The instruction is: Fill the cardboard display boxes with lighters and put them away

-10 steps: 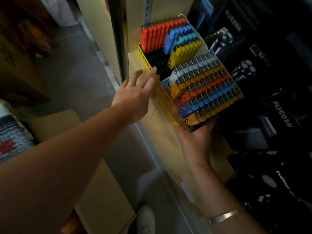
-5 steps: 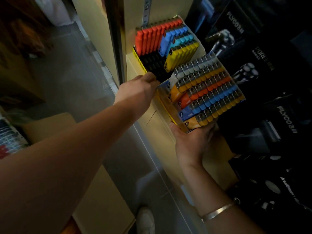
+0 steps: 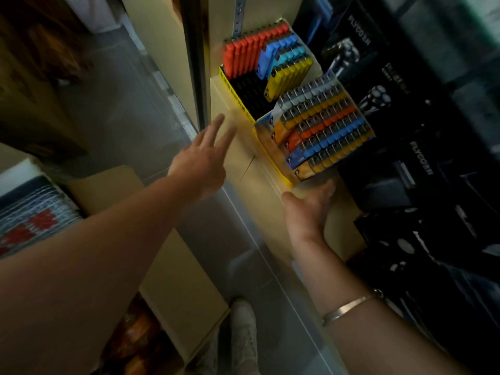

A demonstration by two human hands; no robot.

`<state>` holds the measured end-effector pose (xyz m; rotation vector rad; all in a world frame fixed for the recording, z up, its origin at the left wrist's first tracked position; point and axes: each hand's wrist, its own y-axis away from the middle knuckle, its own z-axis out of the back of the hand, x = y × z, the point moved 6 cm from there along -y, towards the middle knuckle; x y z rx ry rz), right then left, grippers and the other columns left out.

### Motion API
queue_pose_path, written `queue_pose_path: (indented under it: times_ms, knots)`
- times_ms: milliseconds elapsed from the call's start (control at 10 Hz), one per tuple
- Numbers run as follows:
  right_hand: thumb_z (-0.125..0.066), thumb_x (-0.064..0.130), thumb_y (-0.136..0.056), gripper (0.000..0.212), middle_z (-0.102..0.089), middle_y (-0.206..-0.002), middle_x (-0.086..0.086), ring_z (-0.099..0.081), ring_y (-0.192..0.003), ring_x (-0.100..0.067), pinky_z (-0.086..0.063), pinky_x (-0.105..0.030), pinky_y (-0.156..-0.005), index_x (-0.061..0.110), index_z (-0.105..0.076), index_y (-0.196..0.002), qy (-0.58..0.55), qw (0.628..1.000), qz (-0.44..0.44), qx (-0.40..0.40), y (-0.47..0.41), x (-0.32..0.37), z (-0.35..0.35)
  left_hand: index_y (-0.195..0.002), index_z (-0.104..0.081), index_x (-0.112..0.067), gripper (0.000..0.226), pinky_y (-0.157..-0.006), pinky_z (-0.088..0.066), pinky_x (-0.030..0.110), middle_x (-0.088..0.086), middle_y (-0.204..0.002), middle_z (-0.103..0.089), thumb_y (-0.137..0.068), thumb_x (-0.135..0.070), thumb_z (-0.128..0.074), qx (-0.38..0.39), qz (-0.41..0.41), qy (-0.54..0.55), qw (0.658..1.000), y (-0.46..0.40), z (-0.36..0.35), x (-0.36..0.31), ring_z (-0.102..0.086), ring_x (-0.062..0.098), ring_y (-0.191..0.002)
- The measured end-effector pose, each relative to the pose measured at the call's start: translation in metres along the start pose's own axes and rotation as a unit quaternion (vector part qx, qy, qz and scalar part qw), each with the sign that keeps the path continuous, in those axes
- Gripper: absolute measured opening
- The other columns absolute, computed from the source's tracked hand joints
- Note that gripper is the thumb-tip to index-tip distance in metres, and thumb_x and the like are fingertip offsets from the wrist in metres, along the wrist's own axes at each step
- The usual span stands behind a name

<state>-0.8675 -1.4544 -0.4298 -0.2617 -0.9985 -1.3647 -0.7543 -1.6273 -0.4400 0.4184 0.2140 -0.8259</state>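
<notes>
A grey tiled floor (image 3: 108, 109) runs off into dim light on the left. A cream shelf (image 3: 259, 201) with a dark upright post (image 3: 193, 50) stands ahead. Black shaver boxes (image 3: 422, 169) fill the gloom to the right, and a tan carton (image 3: 173, 266) sits below.

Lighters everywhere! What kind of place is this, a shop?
Probably a shop or its stockroom: full lighter display boxes sit on a shelf, beside black boxed Flyco shavers.

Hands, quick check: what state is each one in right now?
Left hand: open, fingers straight, holding nothing.
Right hand: holding the full lighter display box from underneath.
</notes>
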Motion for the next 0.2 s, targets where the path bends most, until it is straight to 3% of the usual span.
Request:
queue_pose_path:
  times_ms: [100, 200]
  knots:
    - [-0.056, -0.001, -0.081, 0.04, -0.057, -0.117, -0.014, -0.056, -0.103, -0.027, -0.044, -0.026, -0.075, 0.008, -0.051, -0.12, -0.088, 0.996, -0.026, 0.016, 0.032, 0.015, 0.013, -0.146, -0.017, -0.025, 0.066, -0.092, -0.043, 0.044, 0.004, -0.153, -0.015, -0.09, -0.015, -0.051, 0.043, 0.037, 0.014, 0.998, 0.03, 0.018, 0.012, -0.038, 0.033, -0.129]
    - [-0.052, -0.004, -0.08, 0.022, -0.064, -0.094, -0.012, -0.06, -0.085, -0.023, -0.048, -0.03, -0.072, 0.015, -0.058, -0.09, -0.104, 0.992, -0.027, 0.061, 0.071, 0.02, 0.025, -0.136, -0.04, -0.027, 0.045, -0.088, -0.044, 0.038, 0.009, -0.137, -0.047, -0.092, -0.018, -0.044, 0.072, 0.081, 0.016, 0.994, 0.074, 0.034, 0.02, -0.052, 0.031, -0.115]
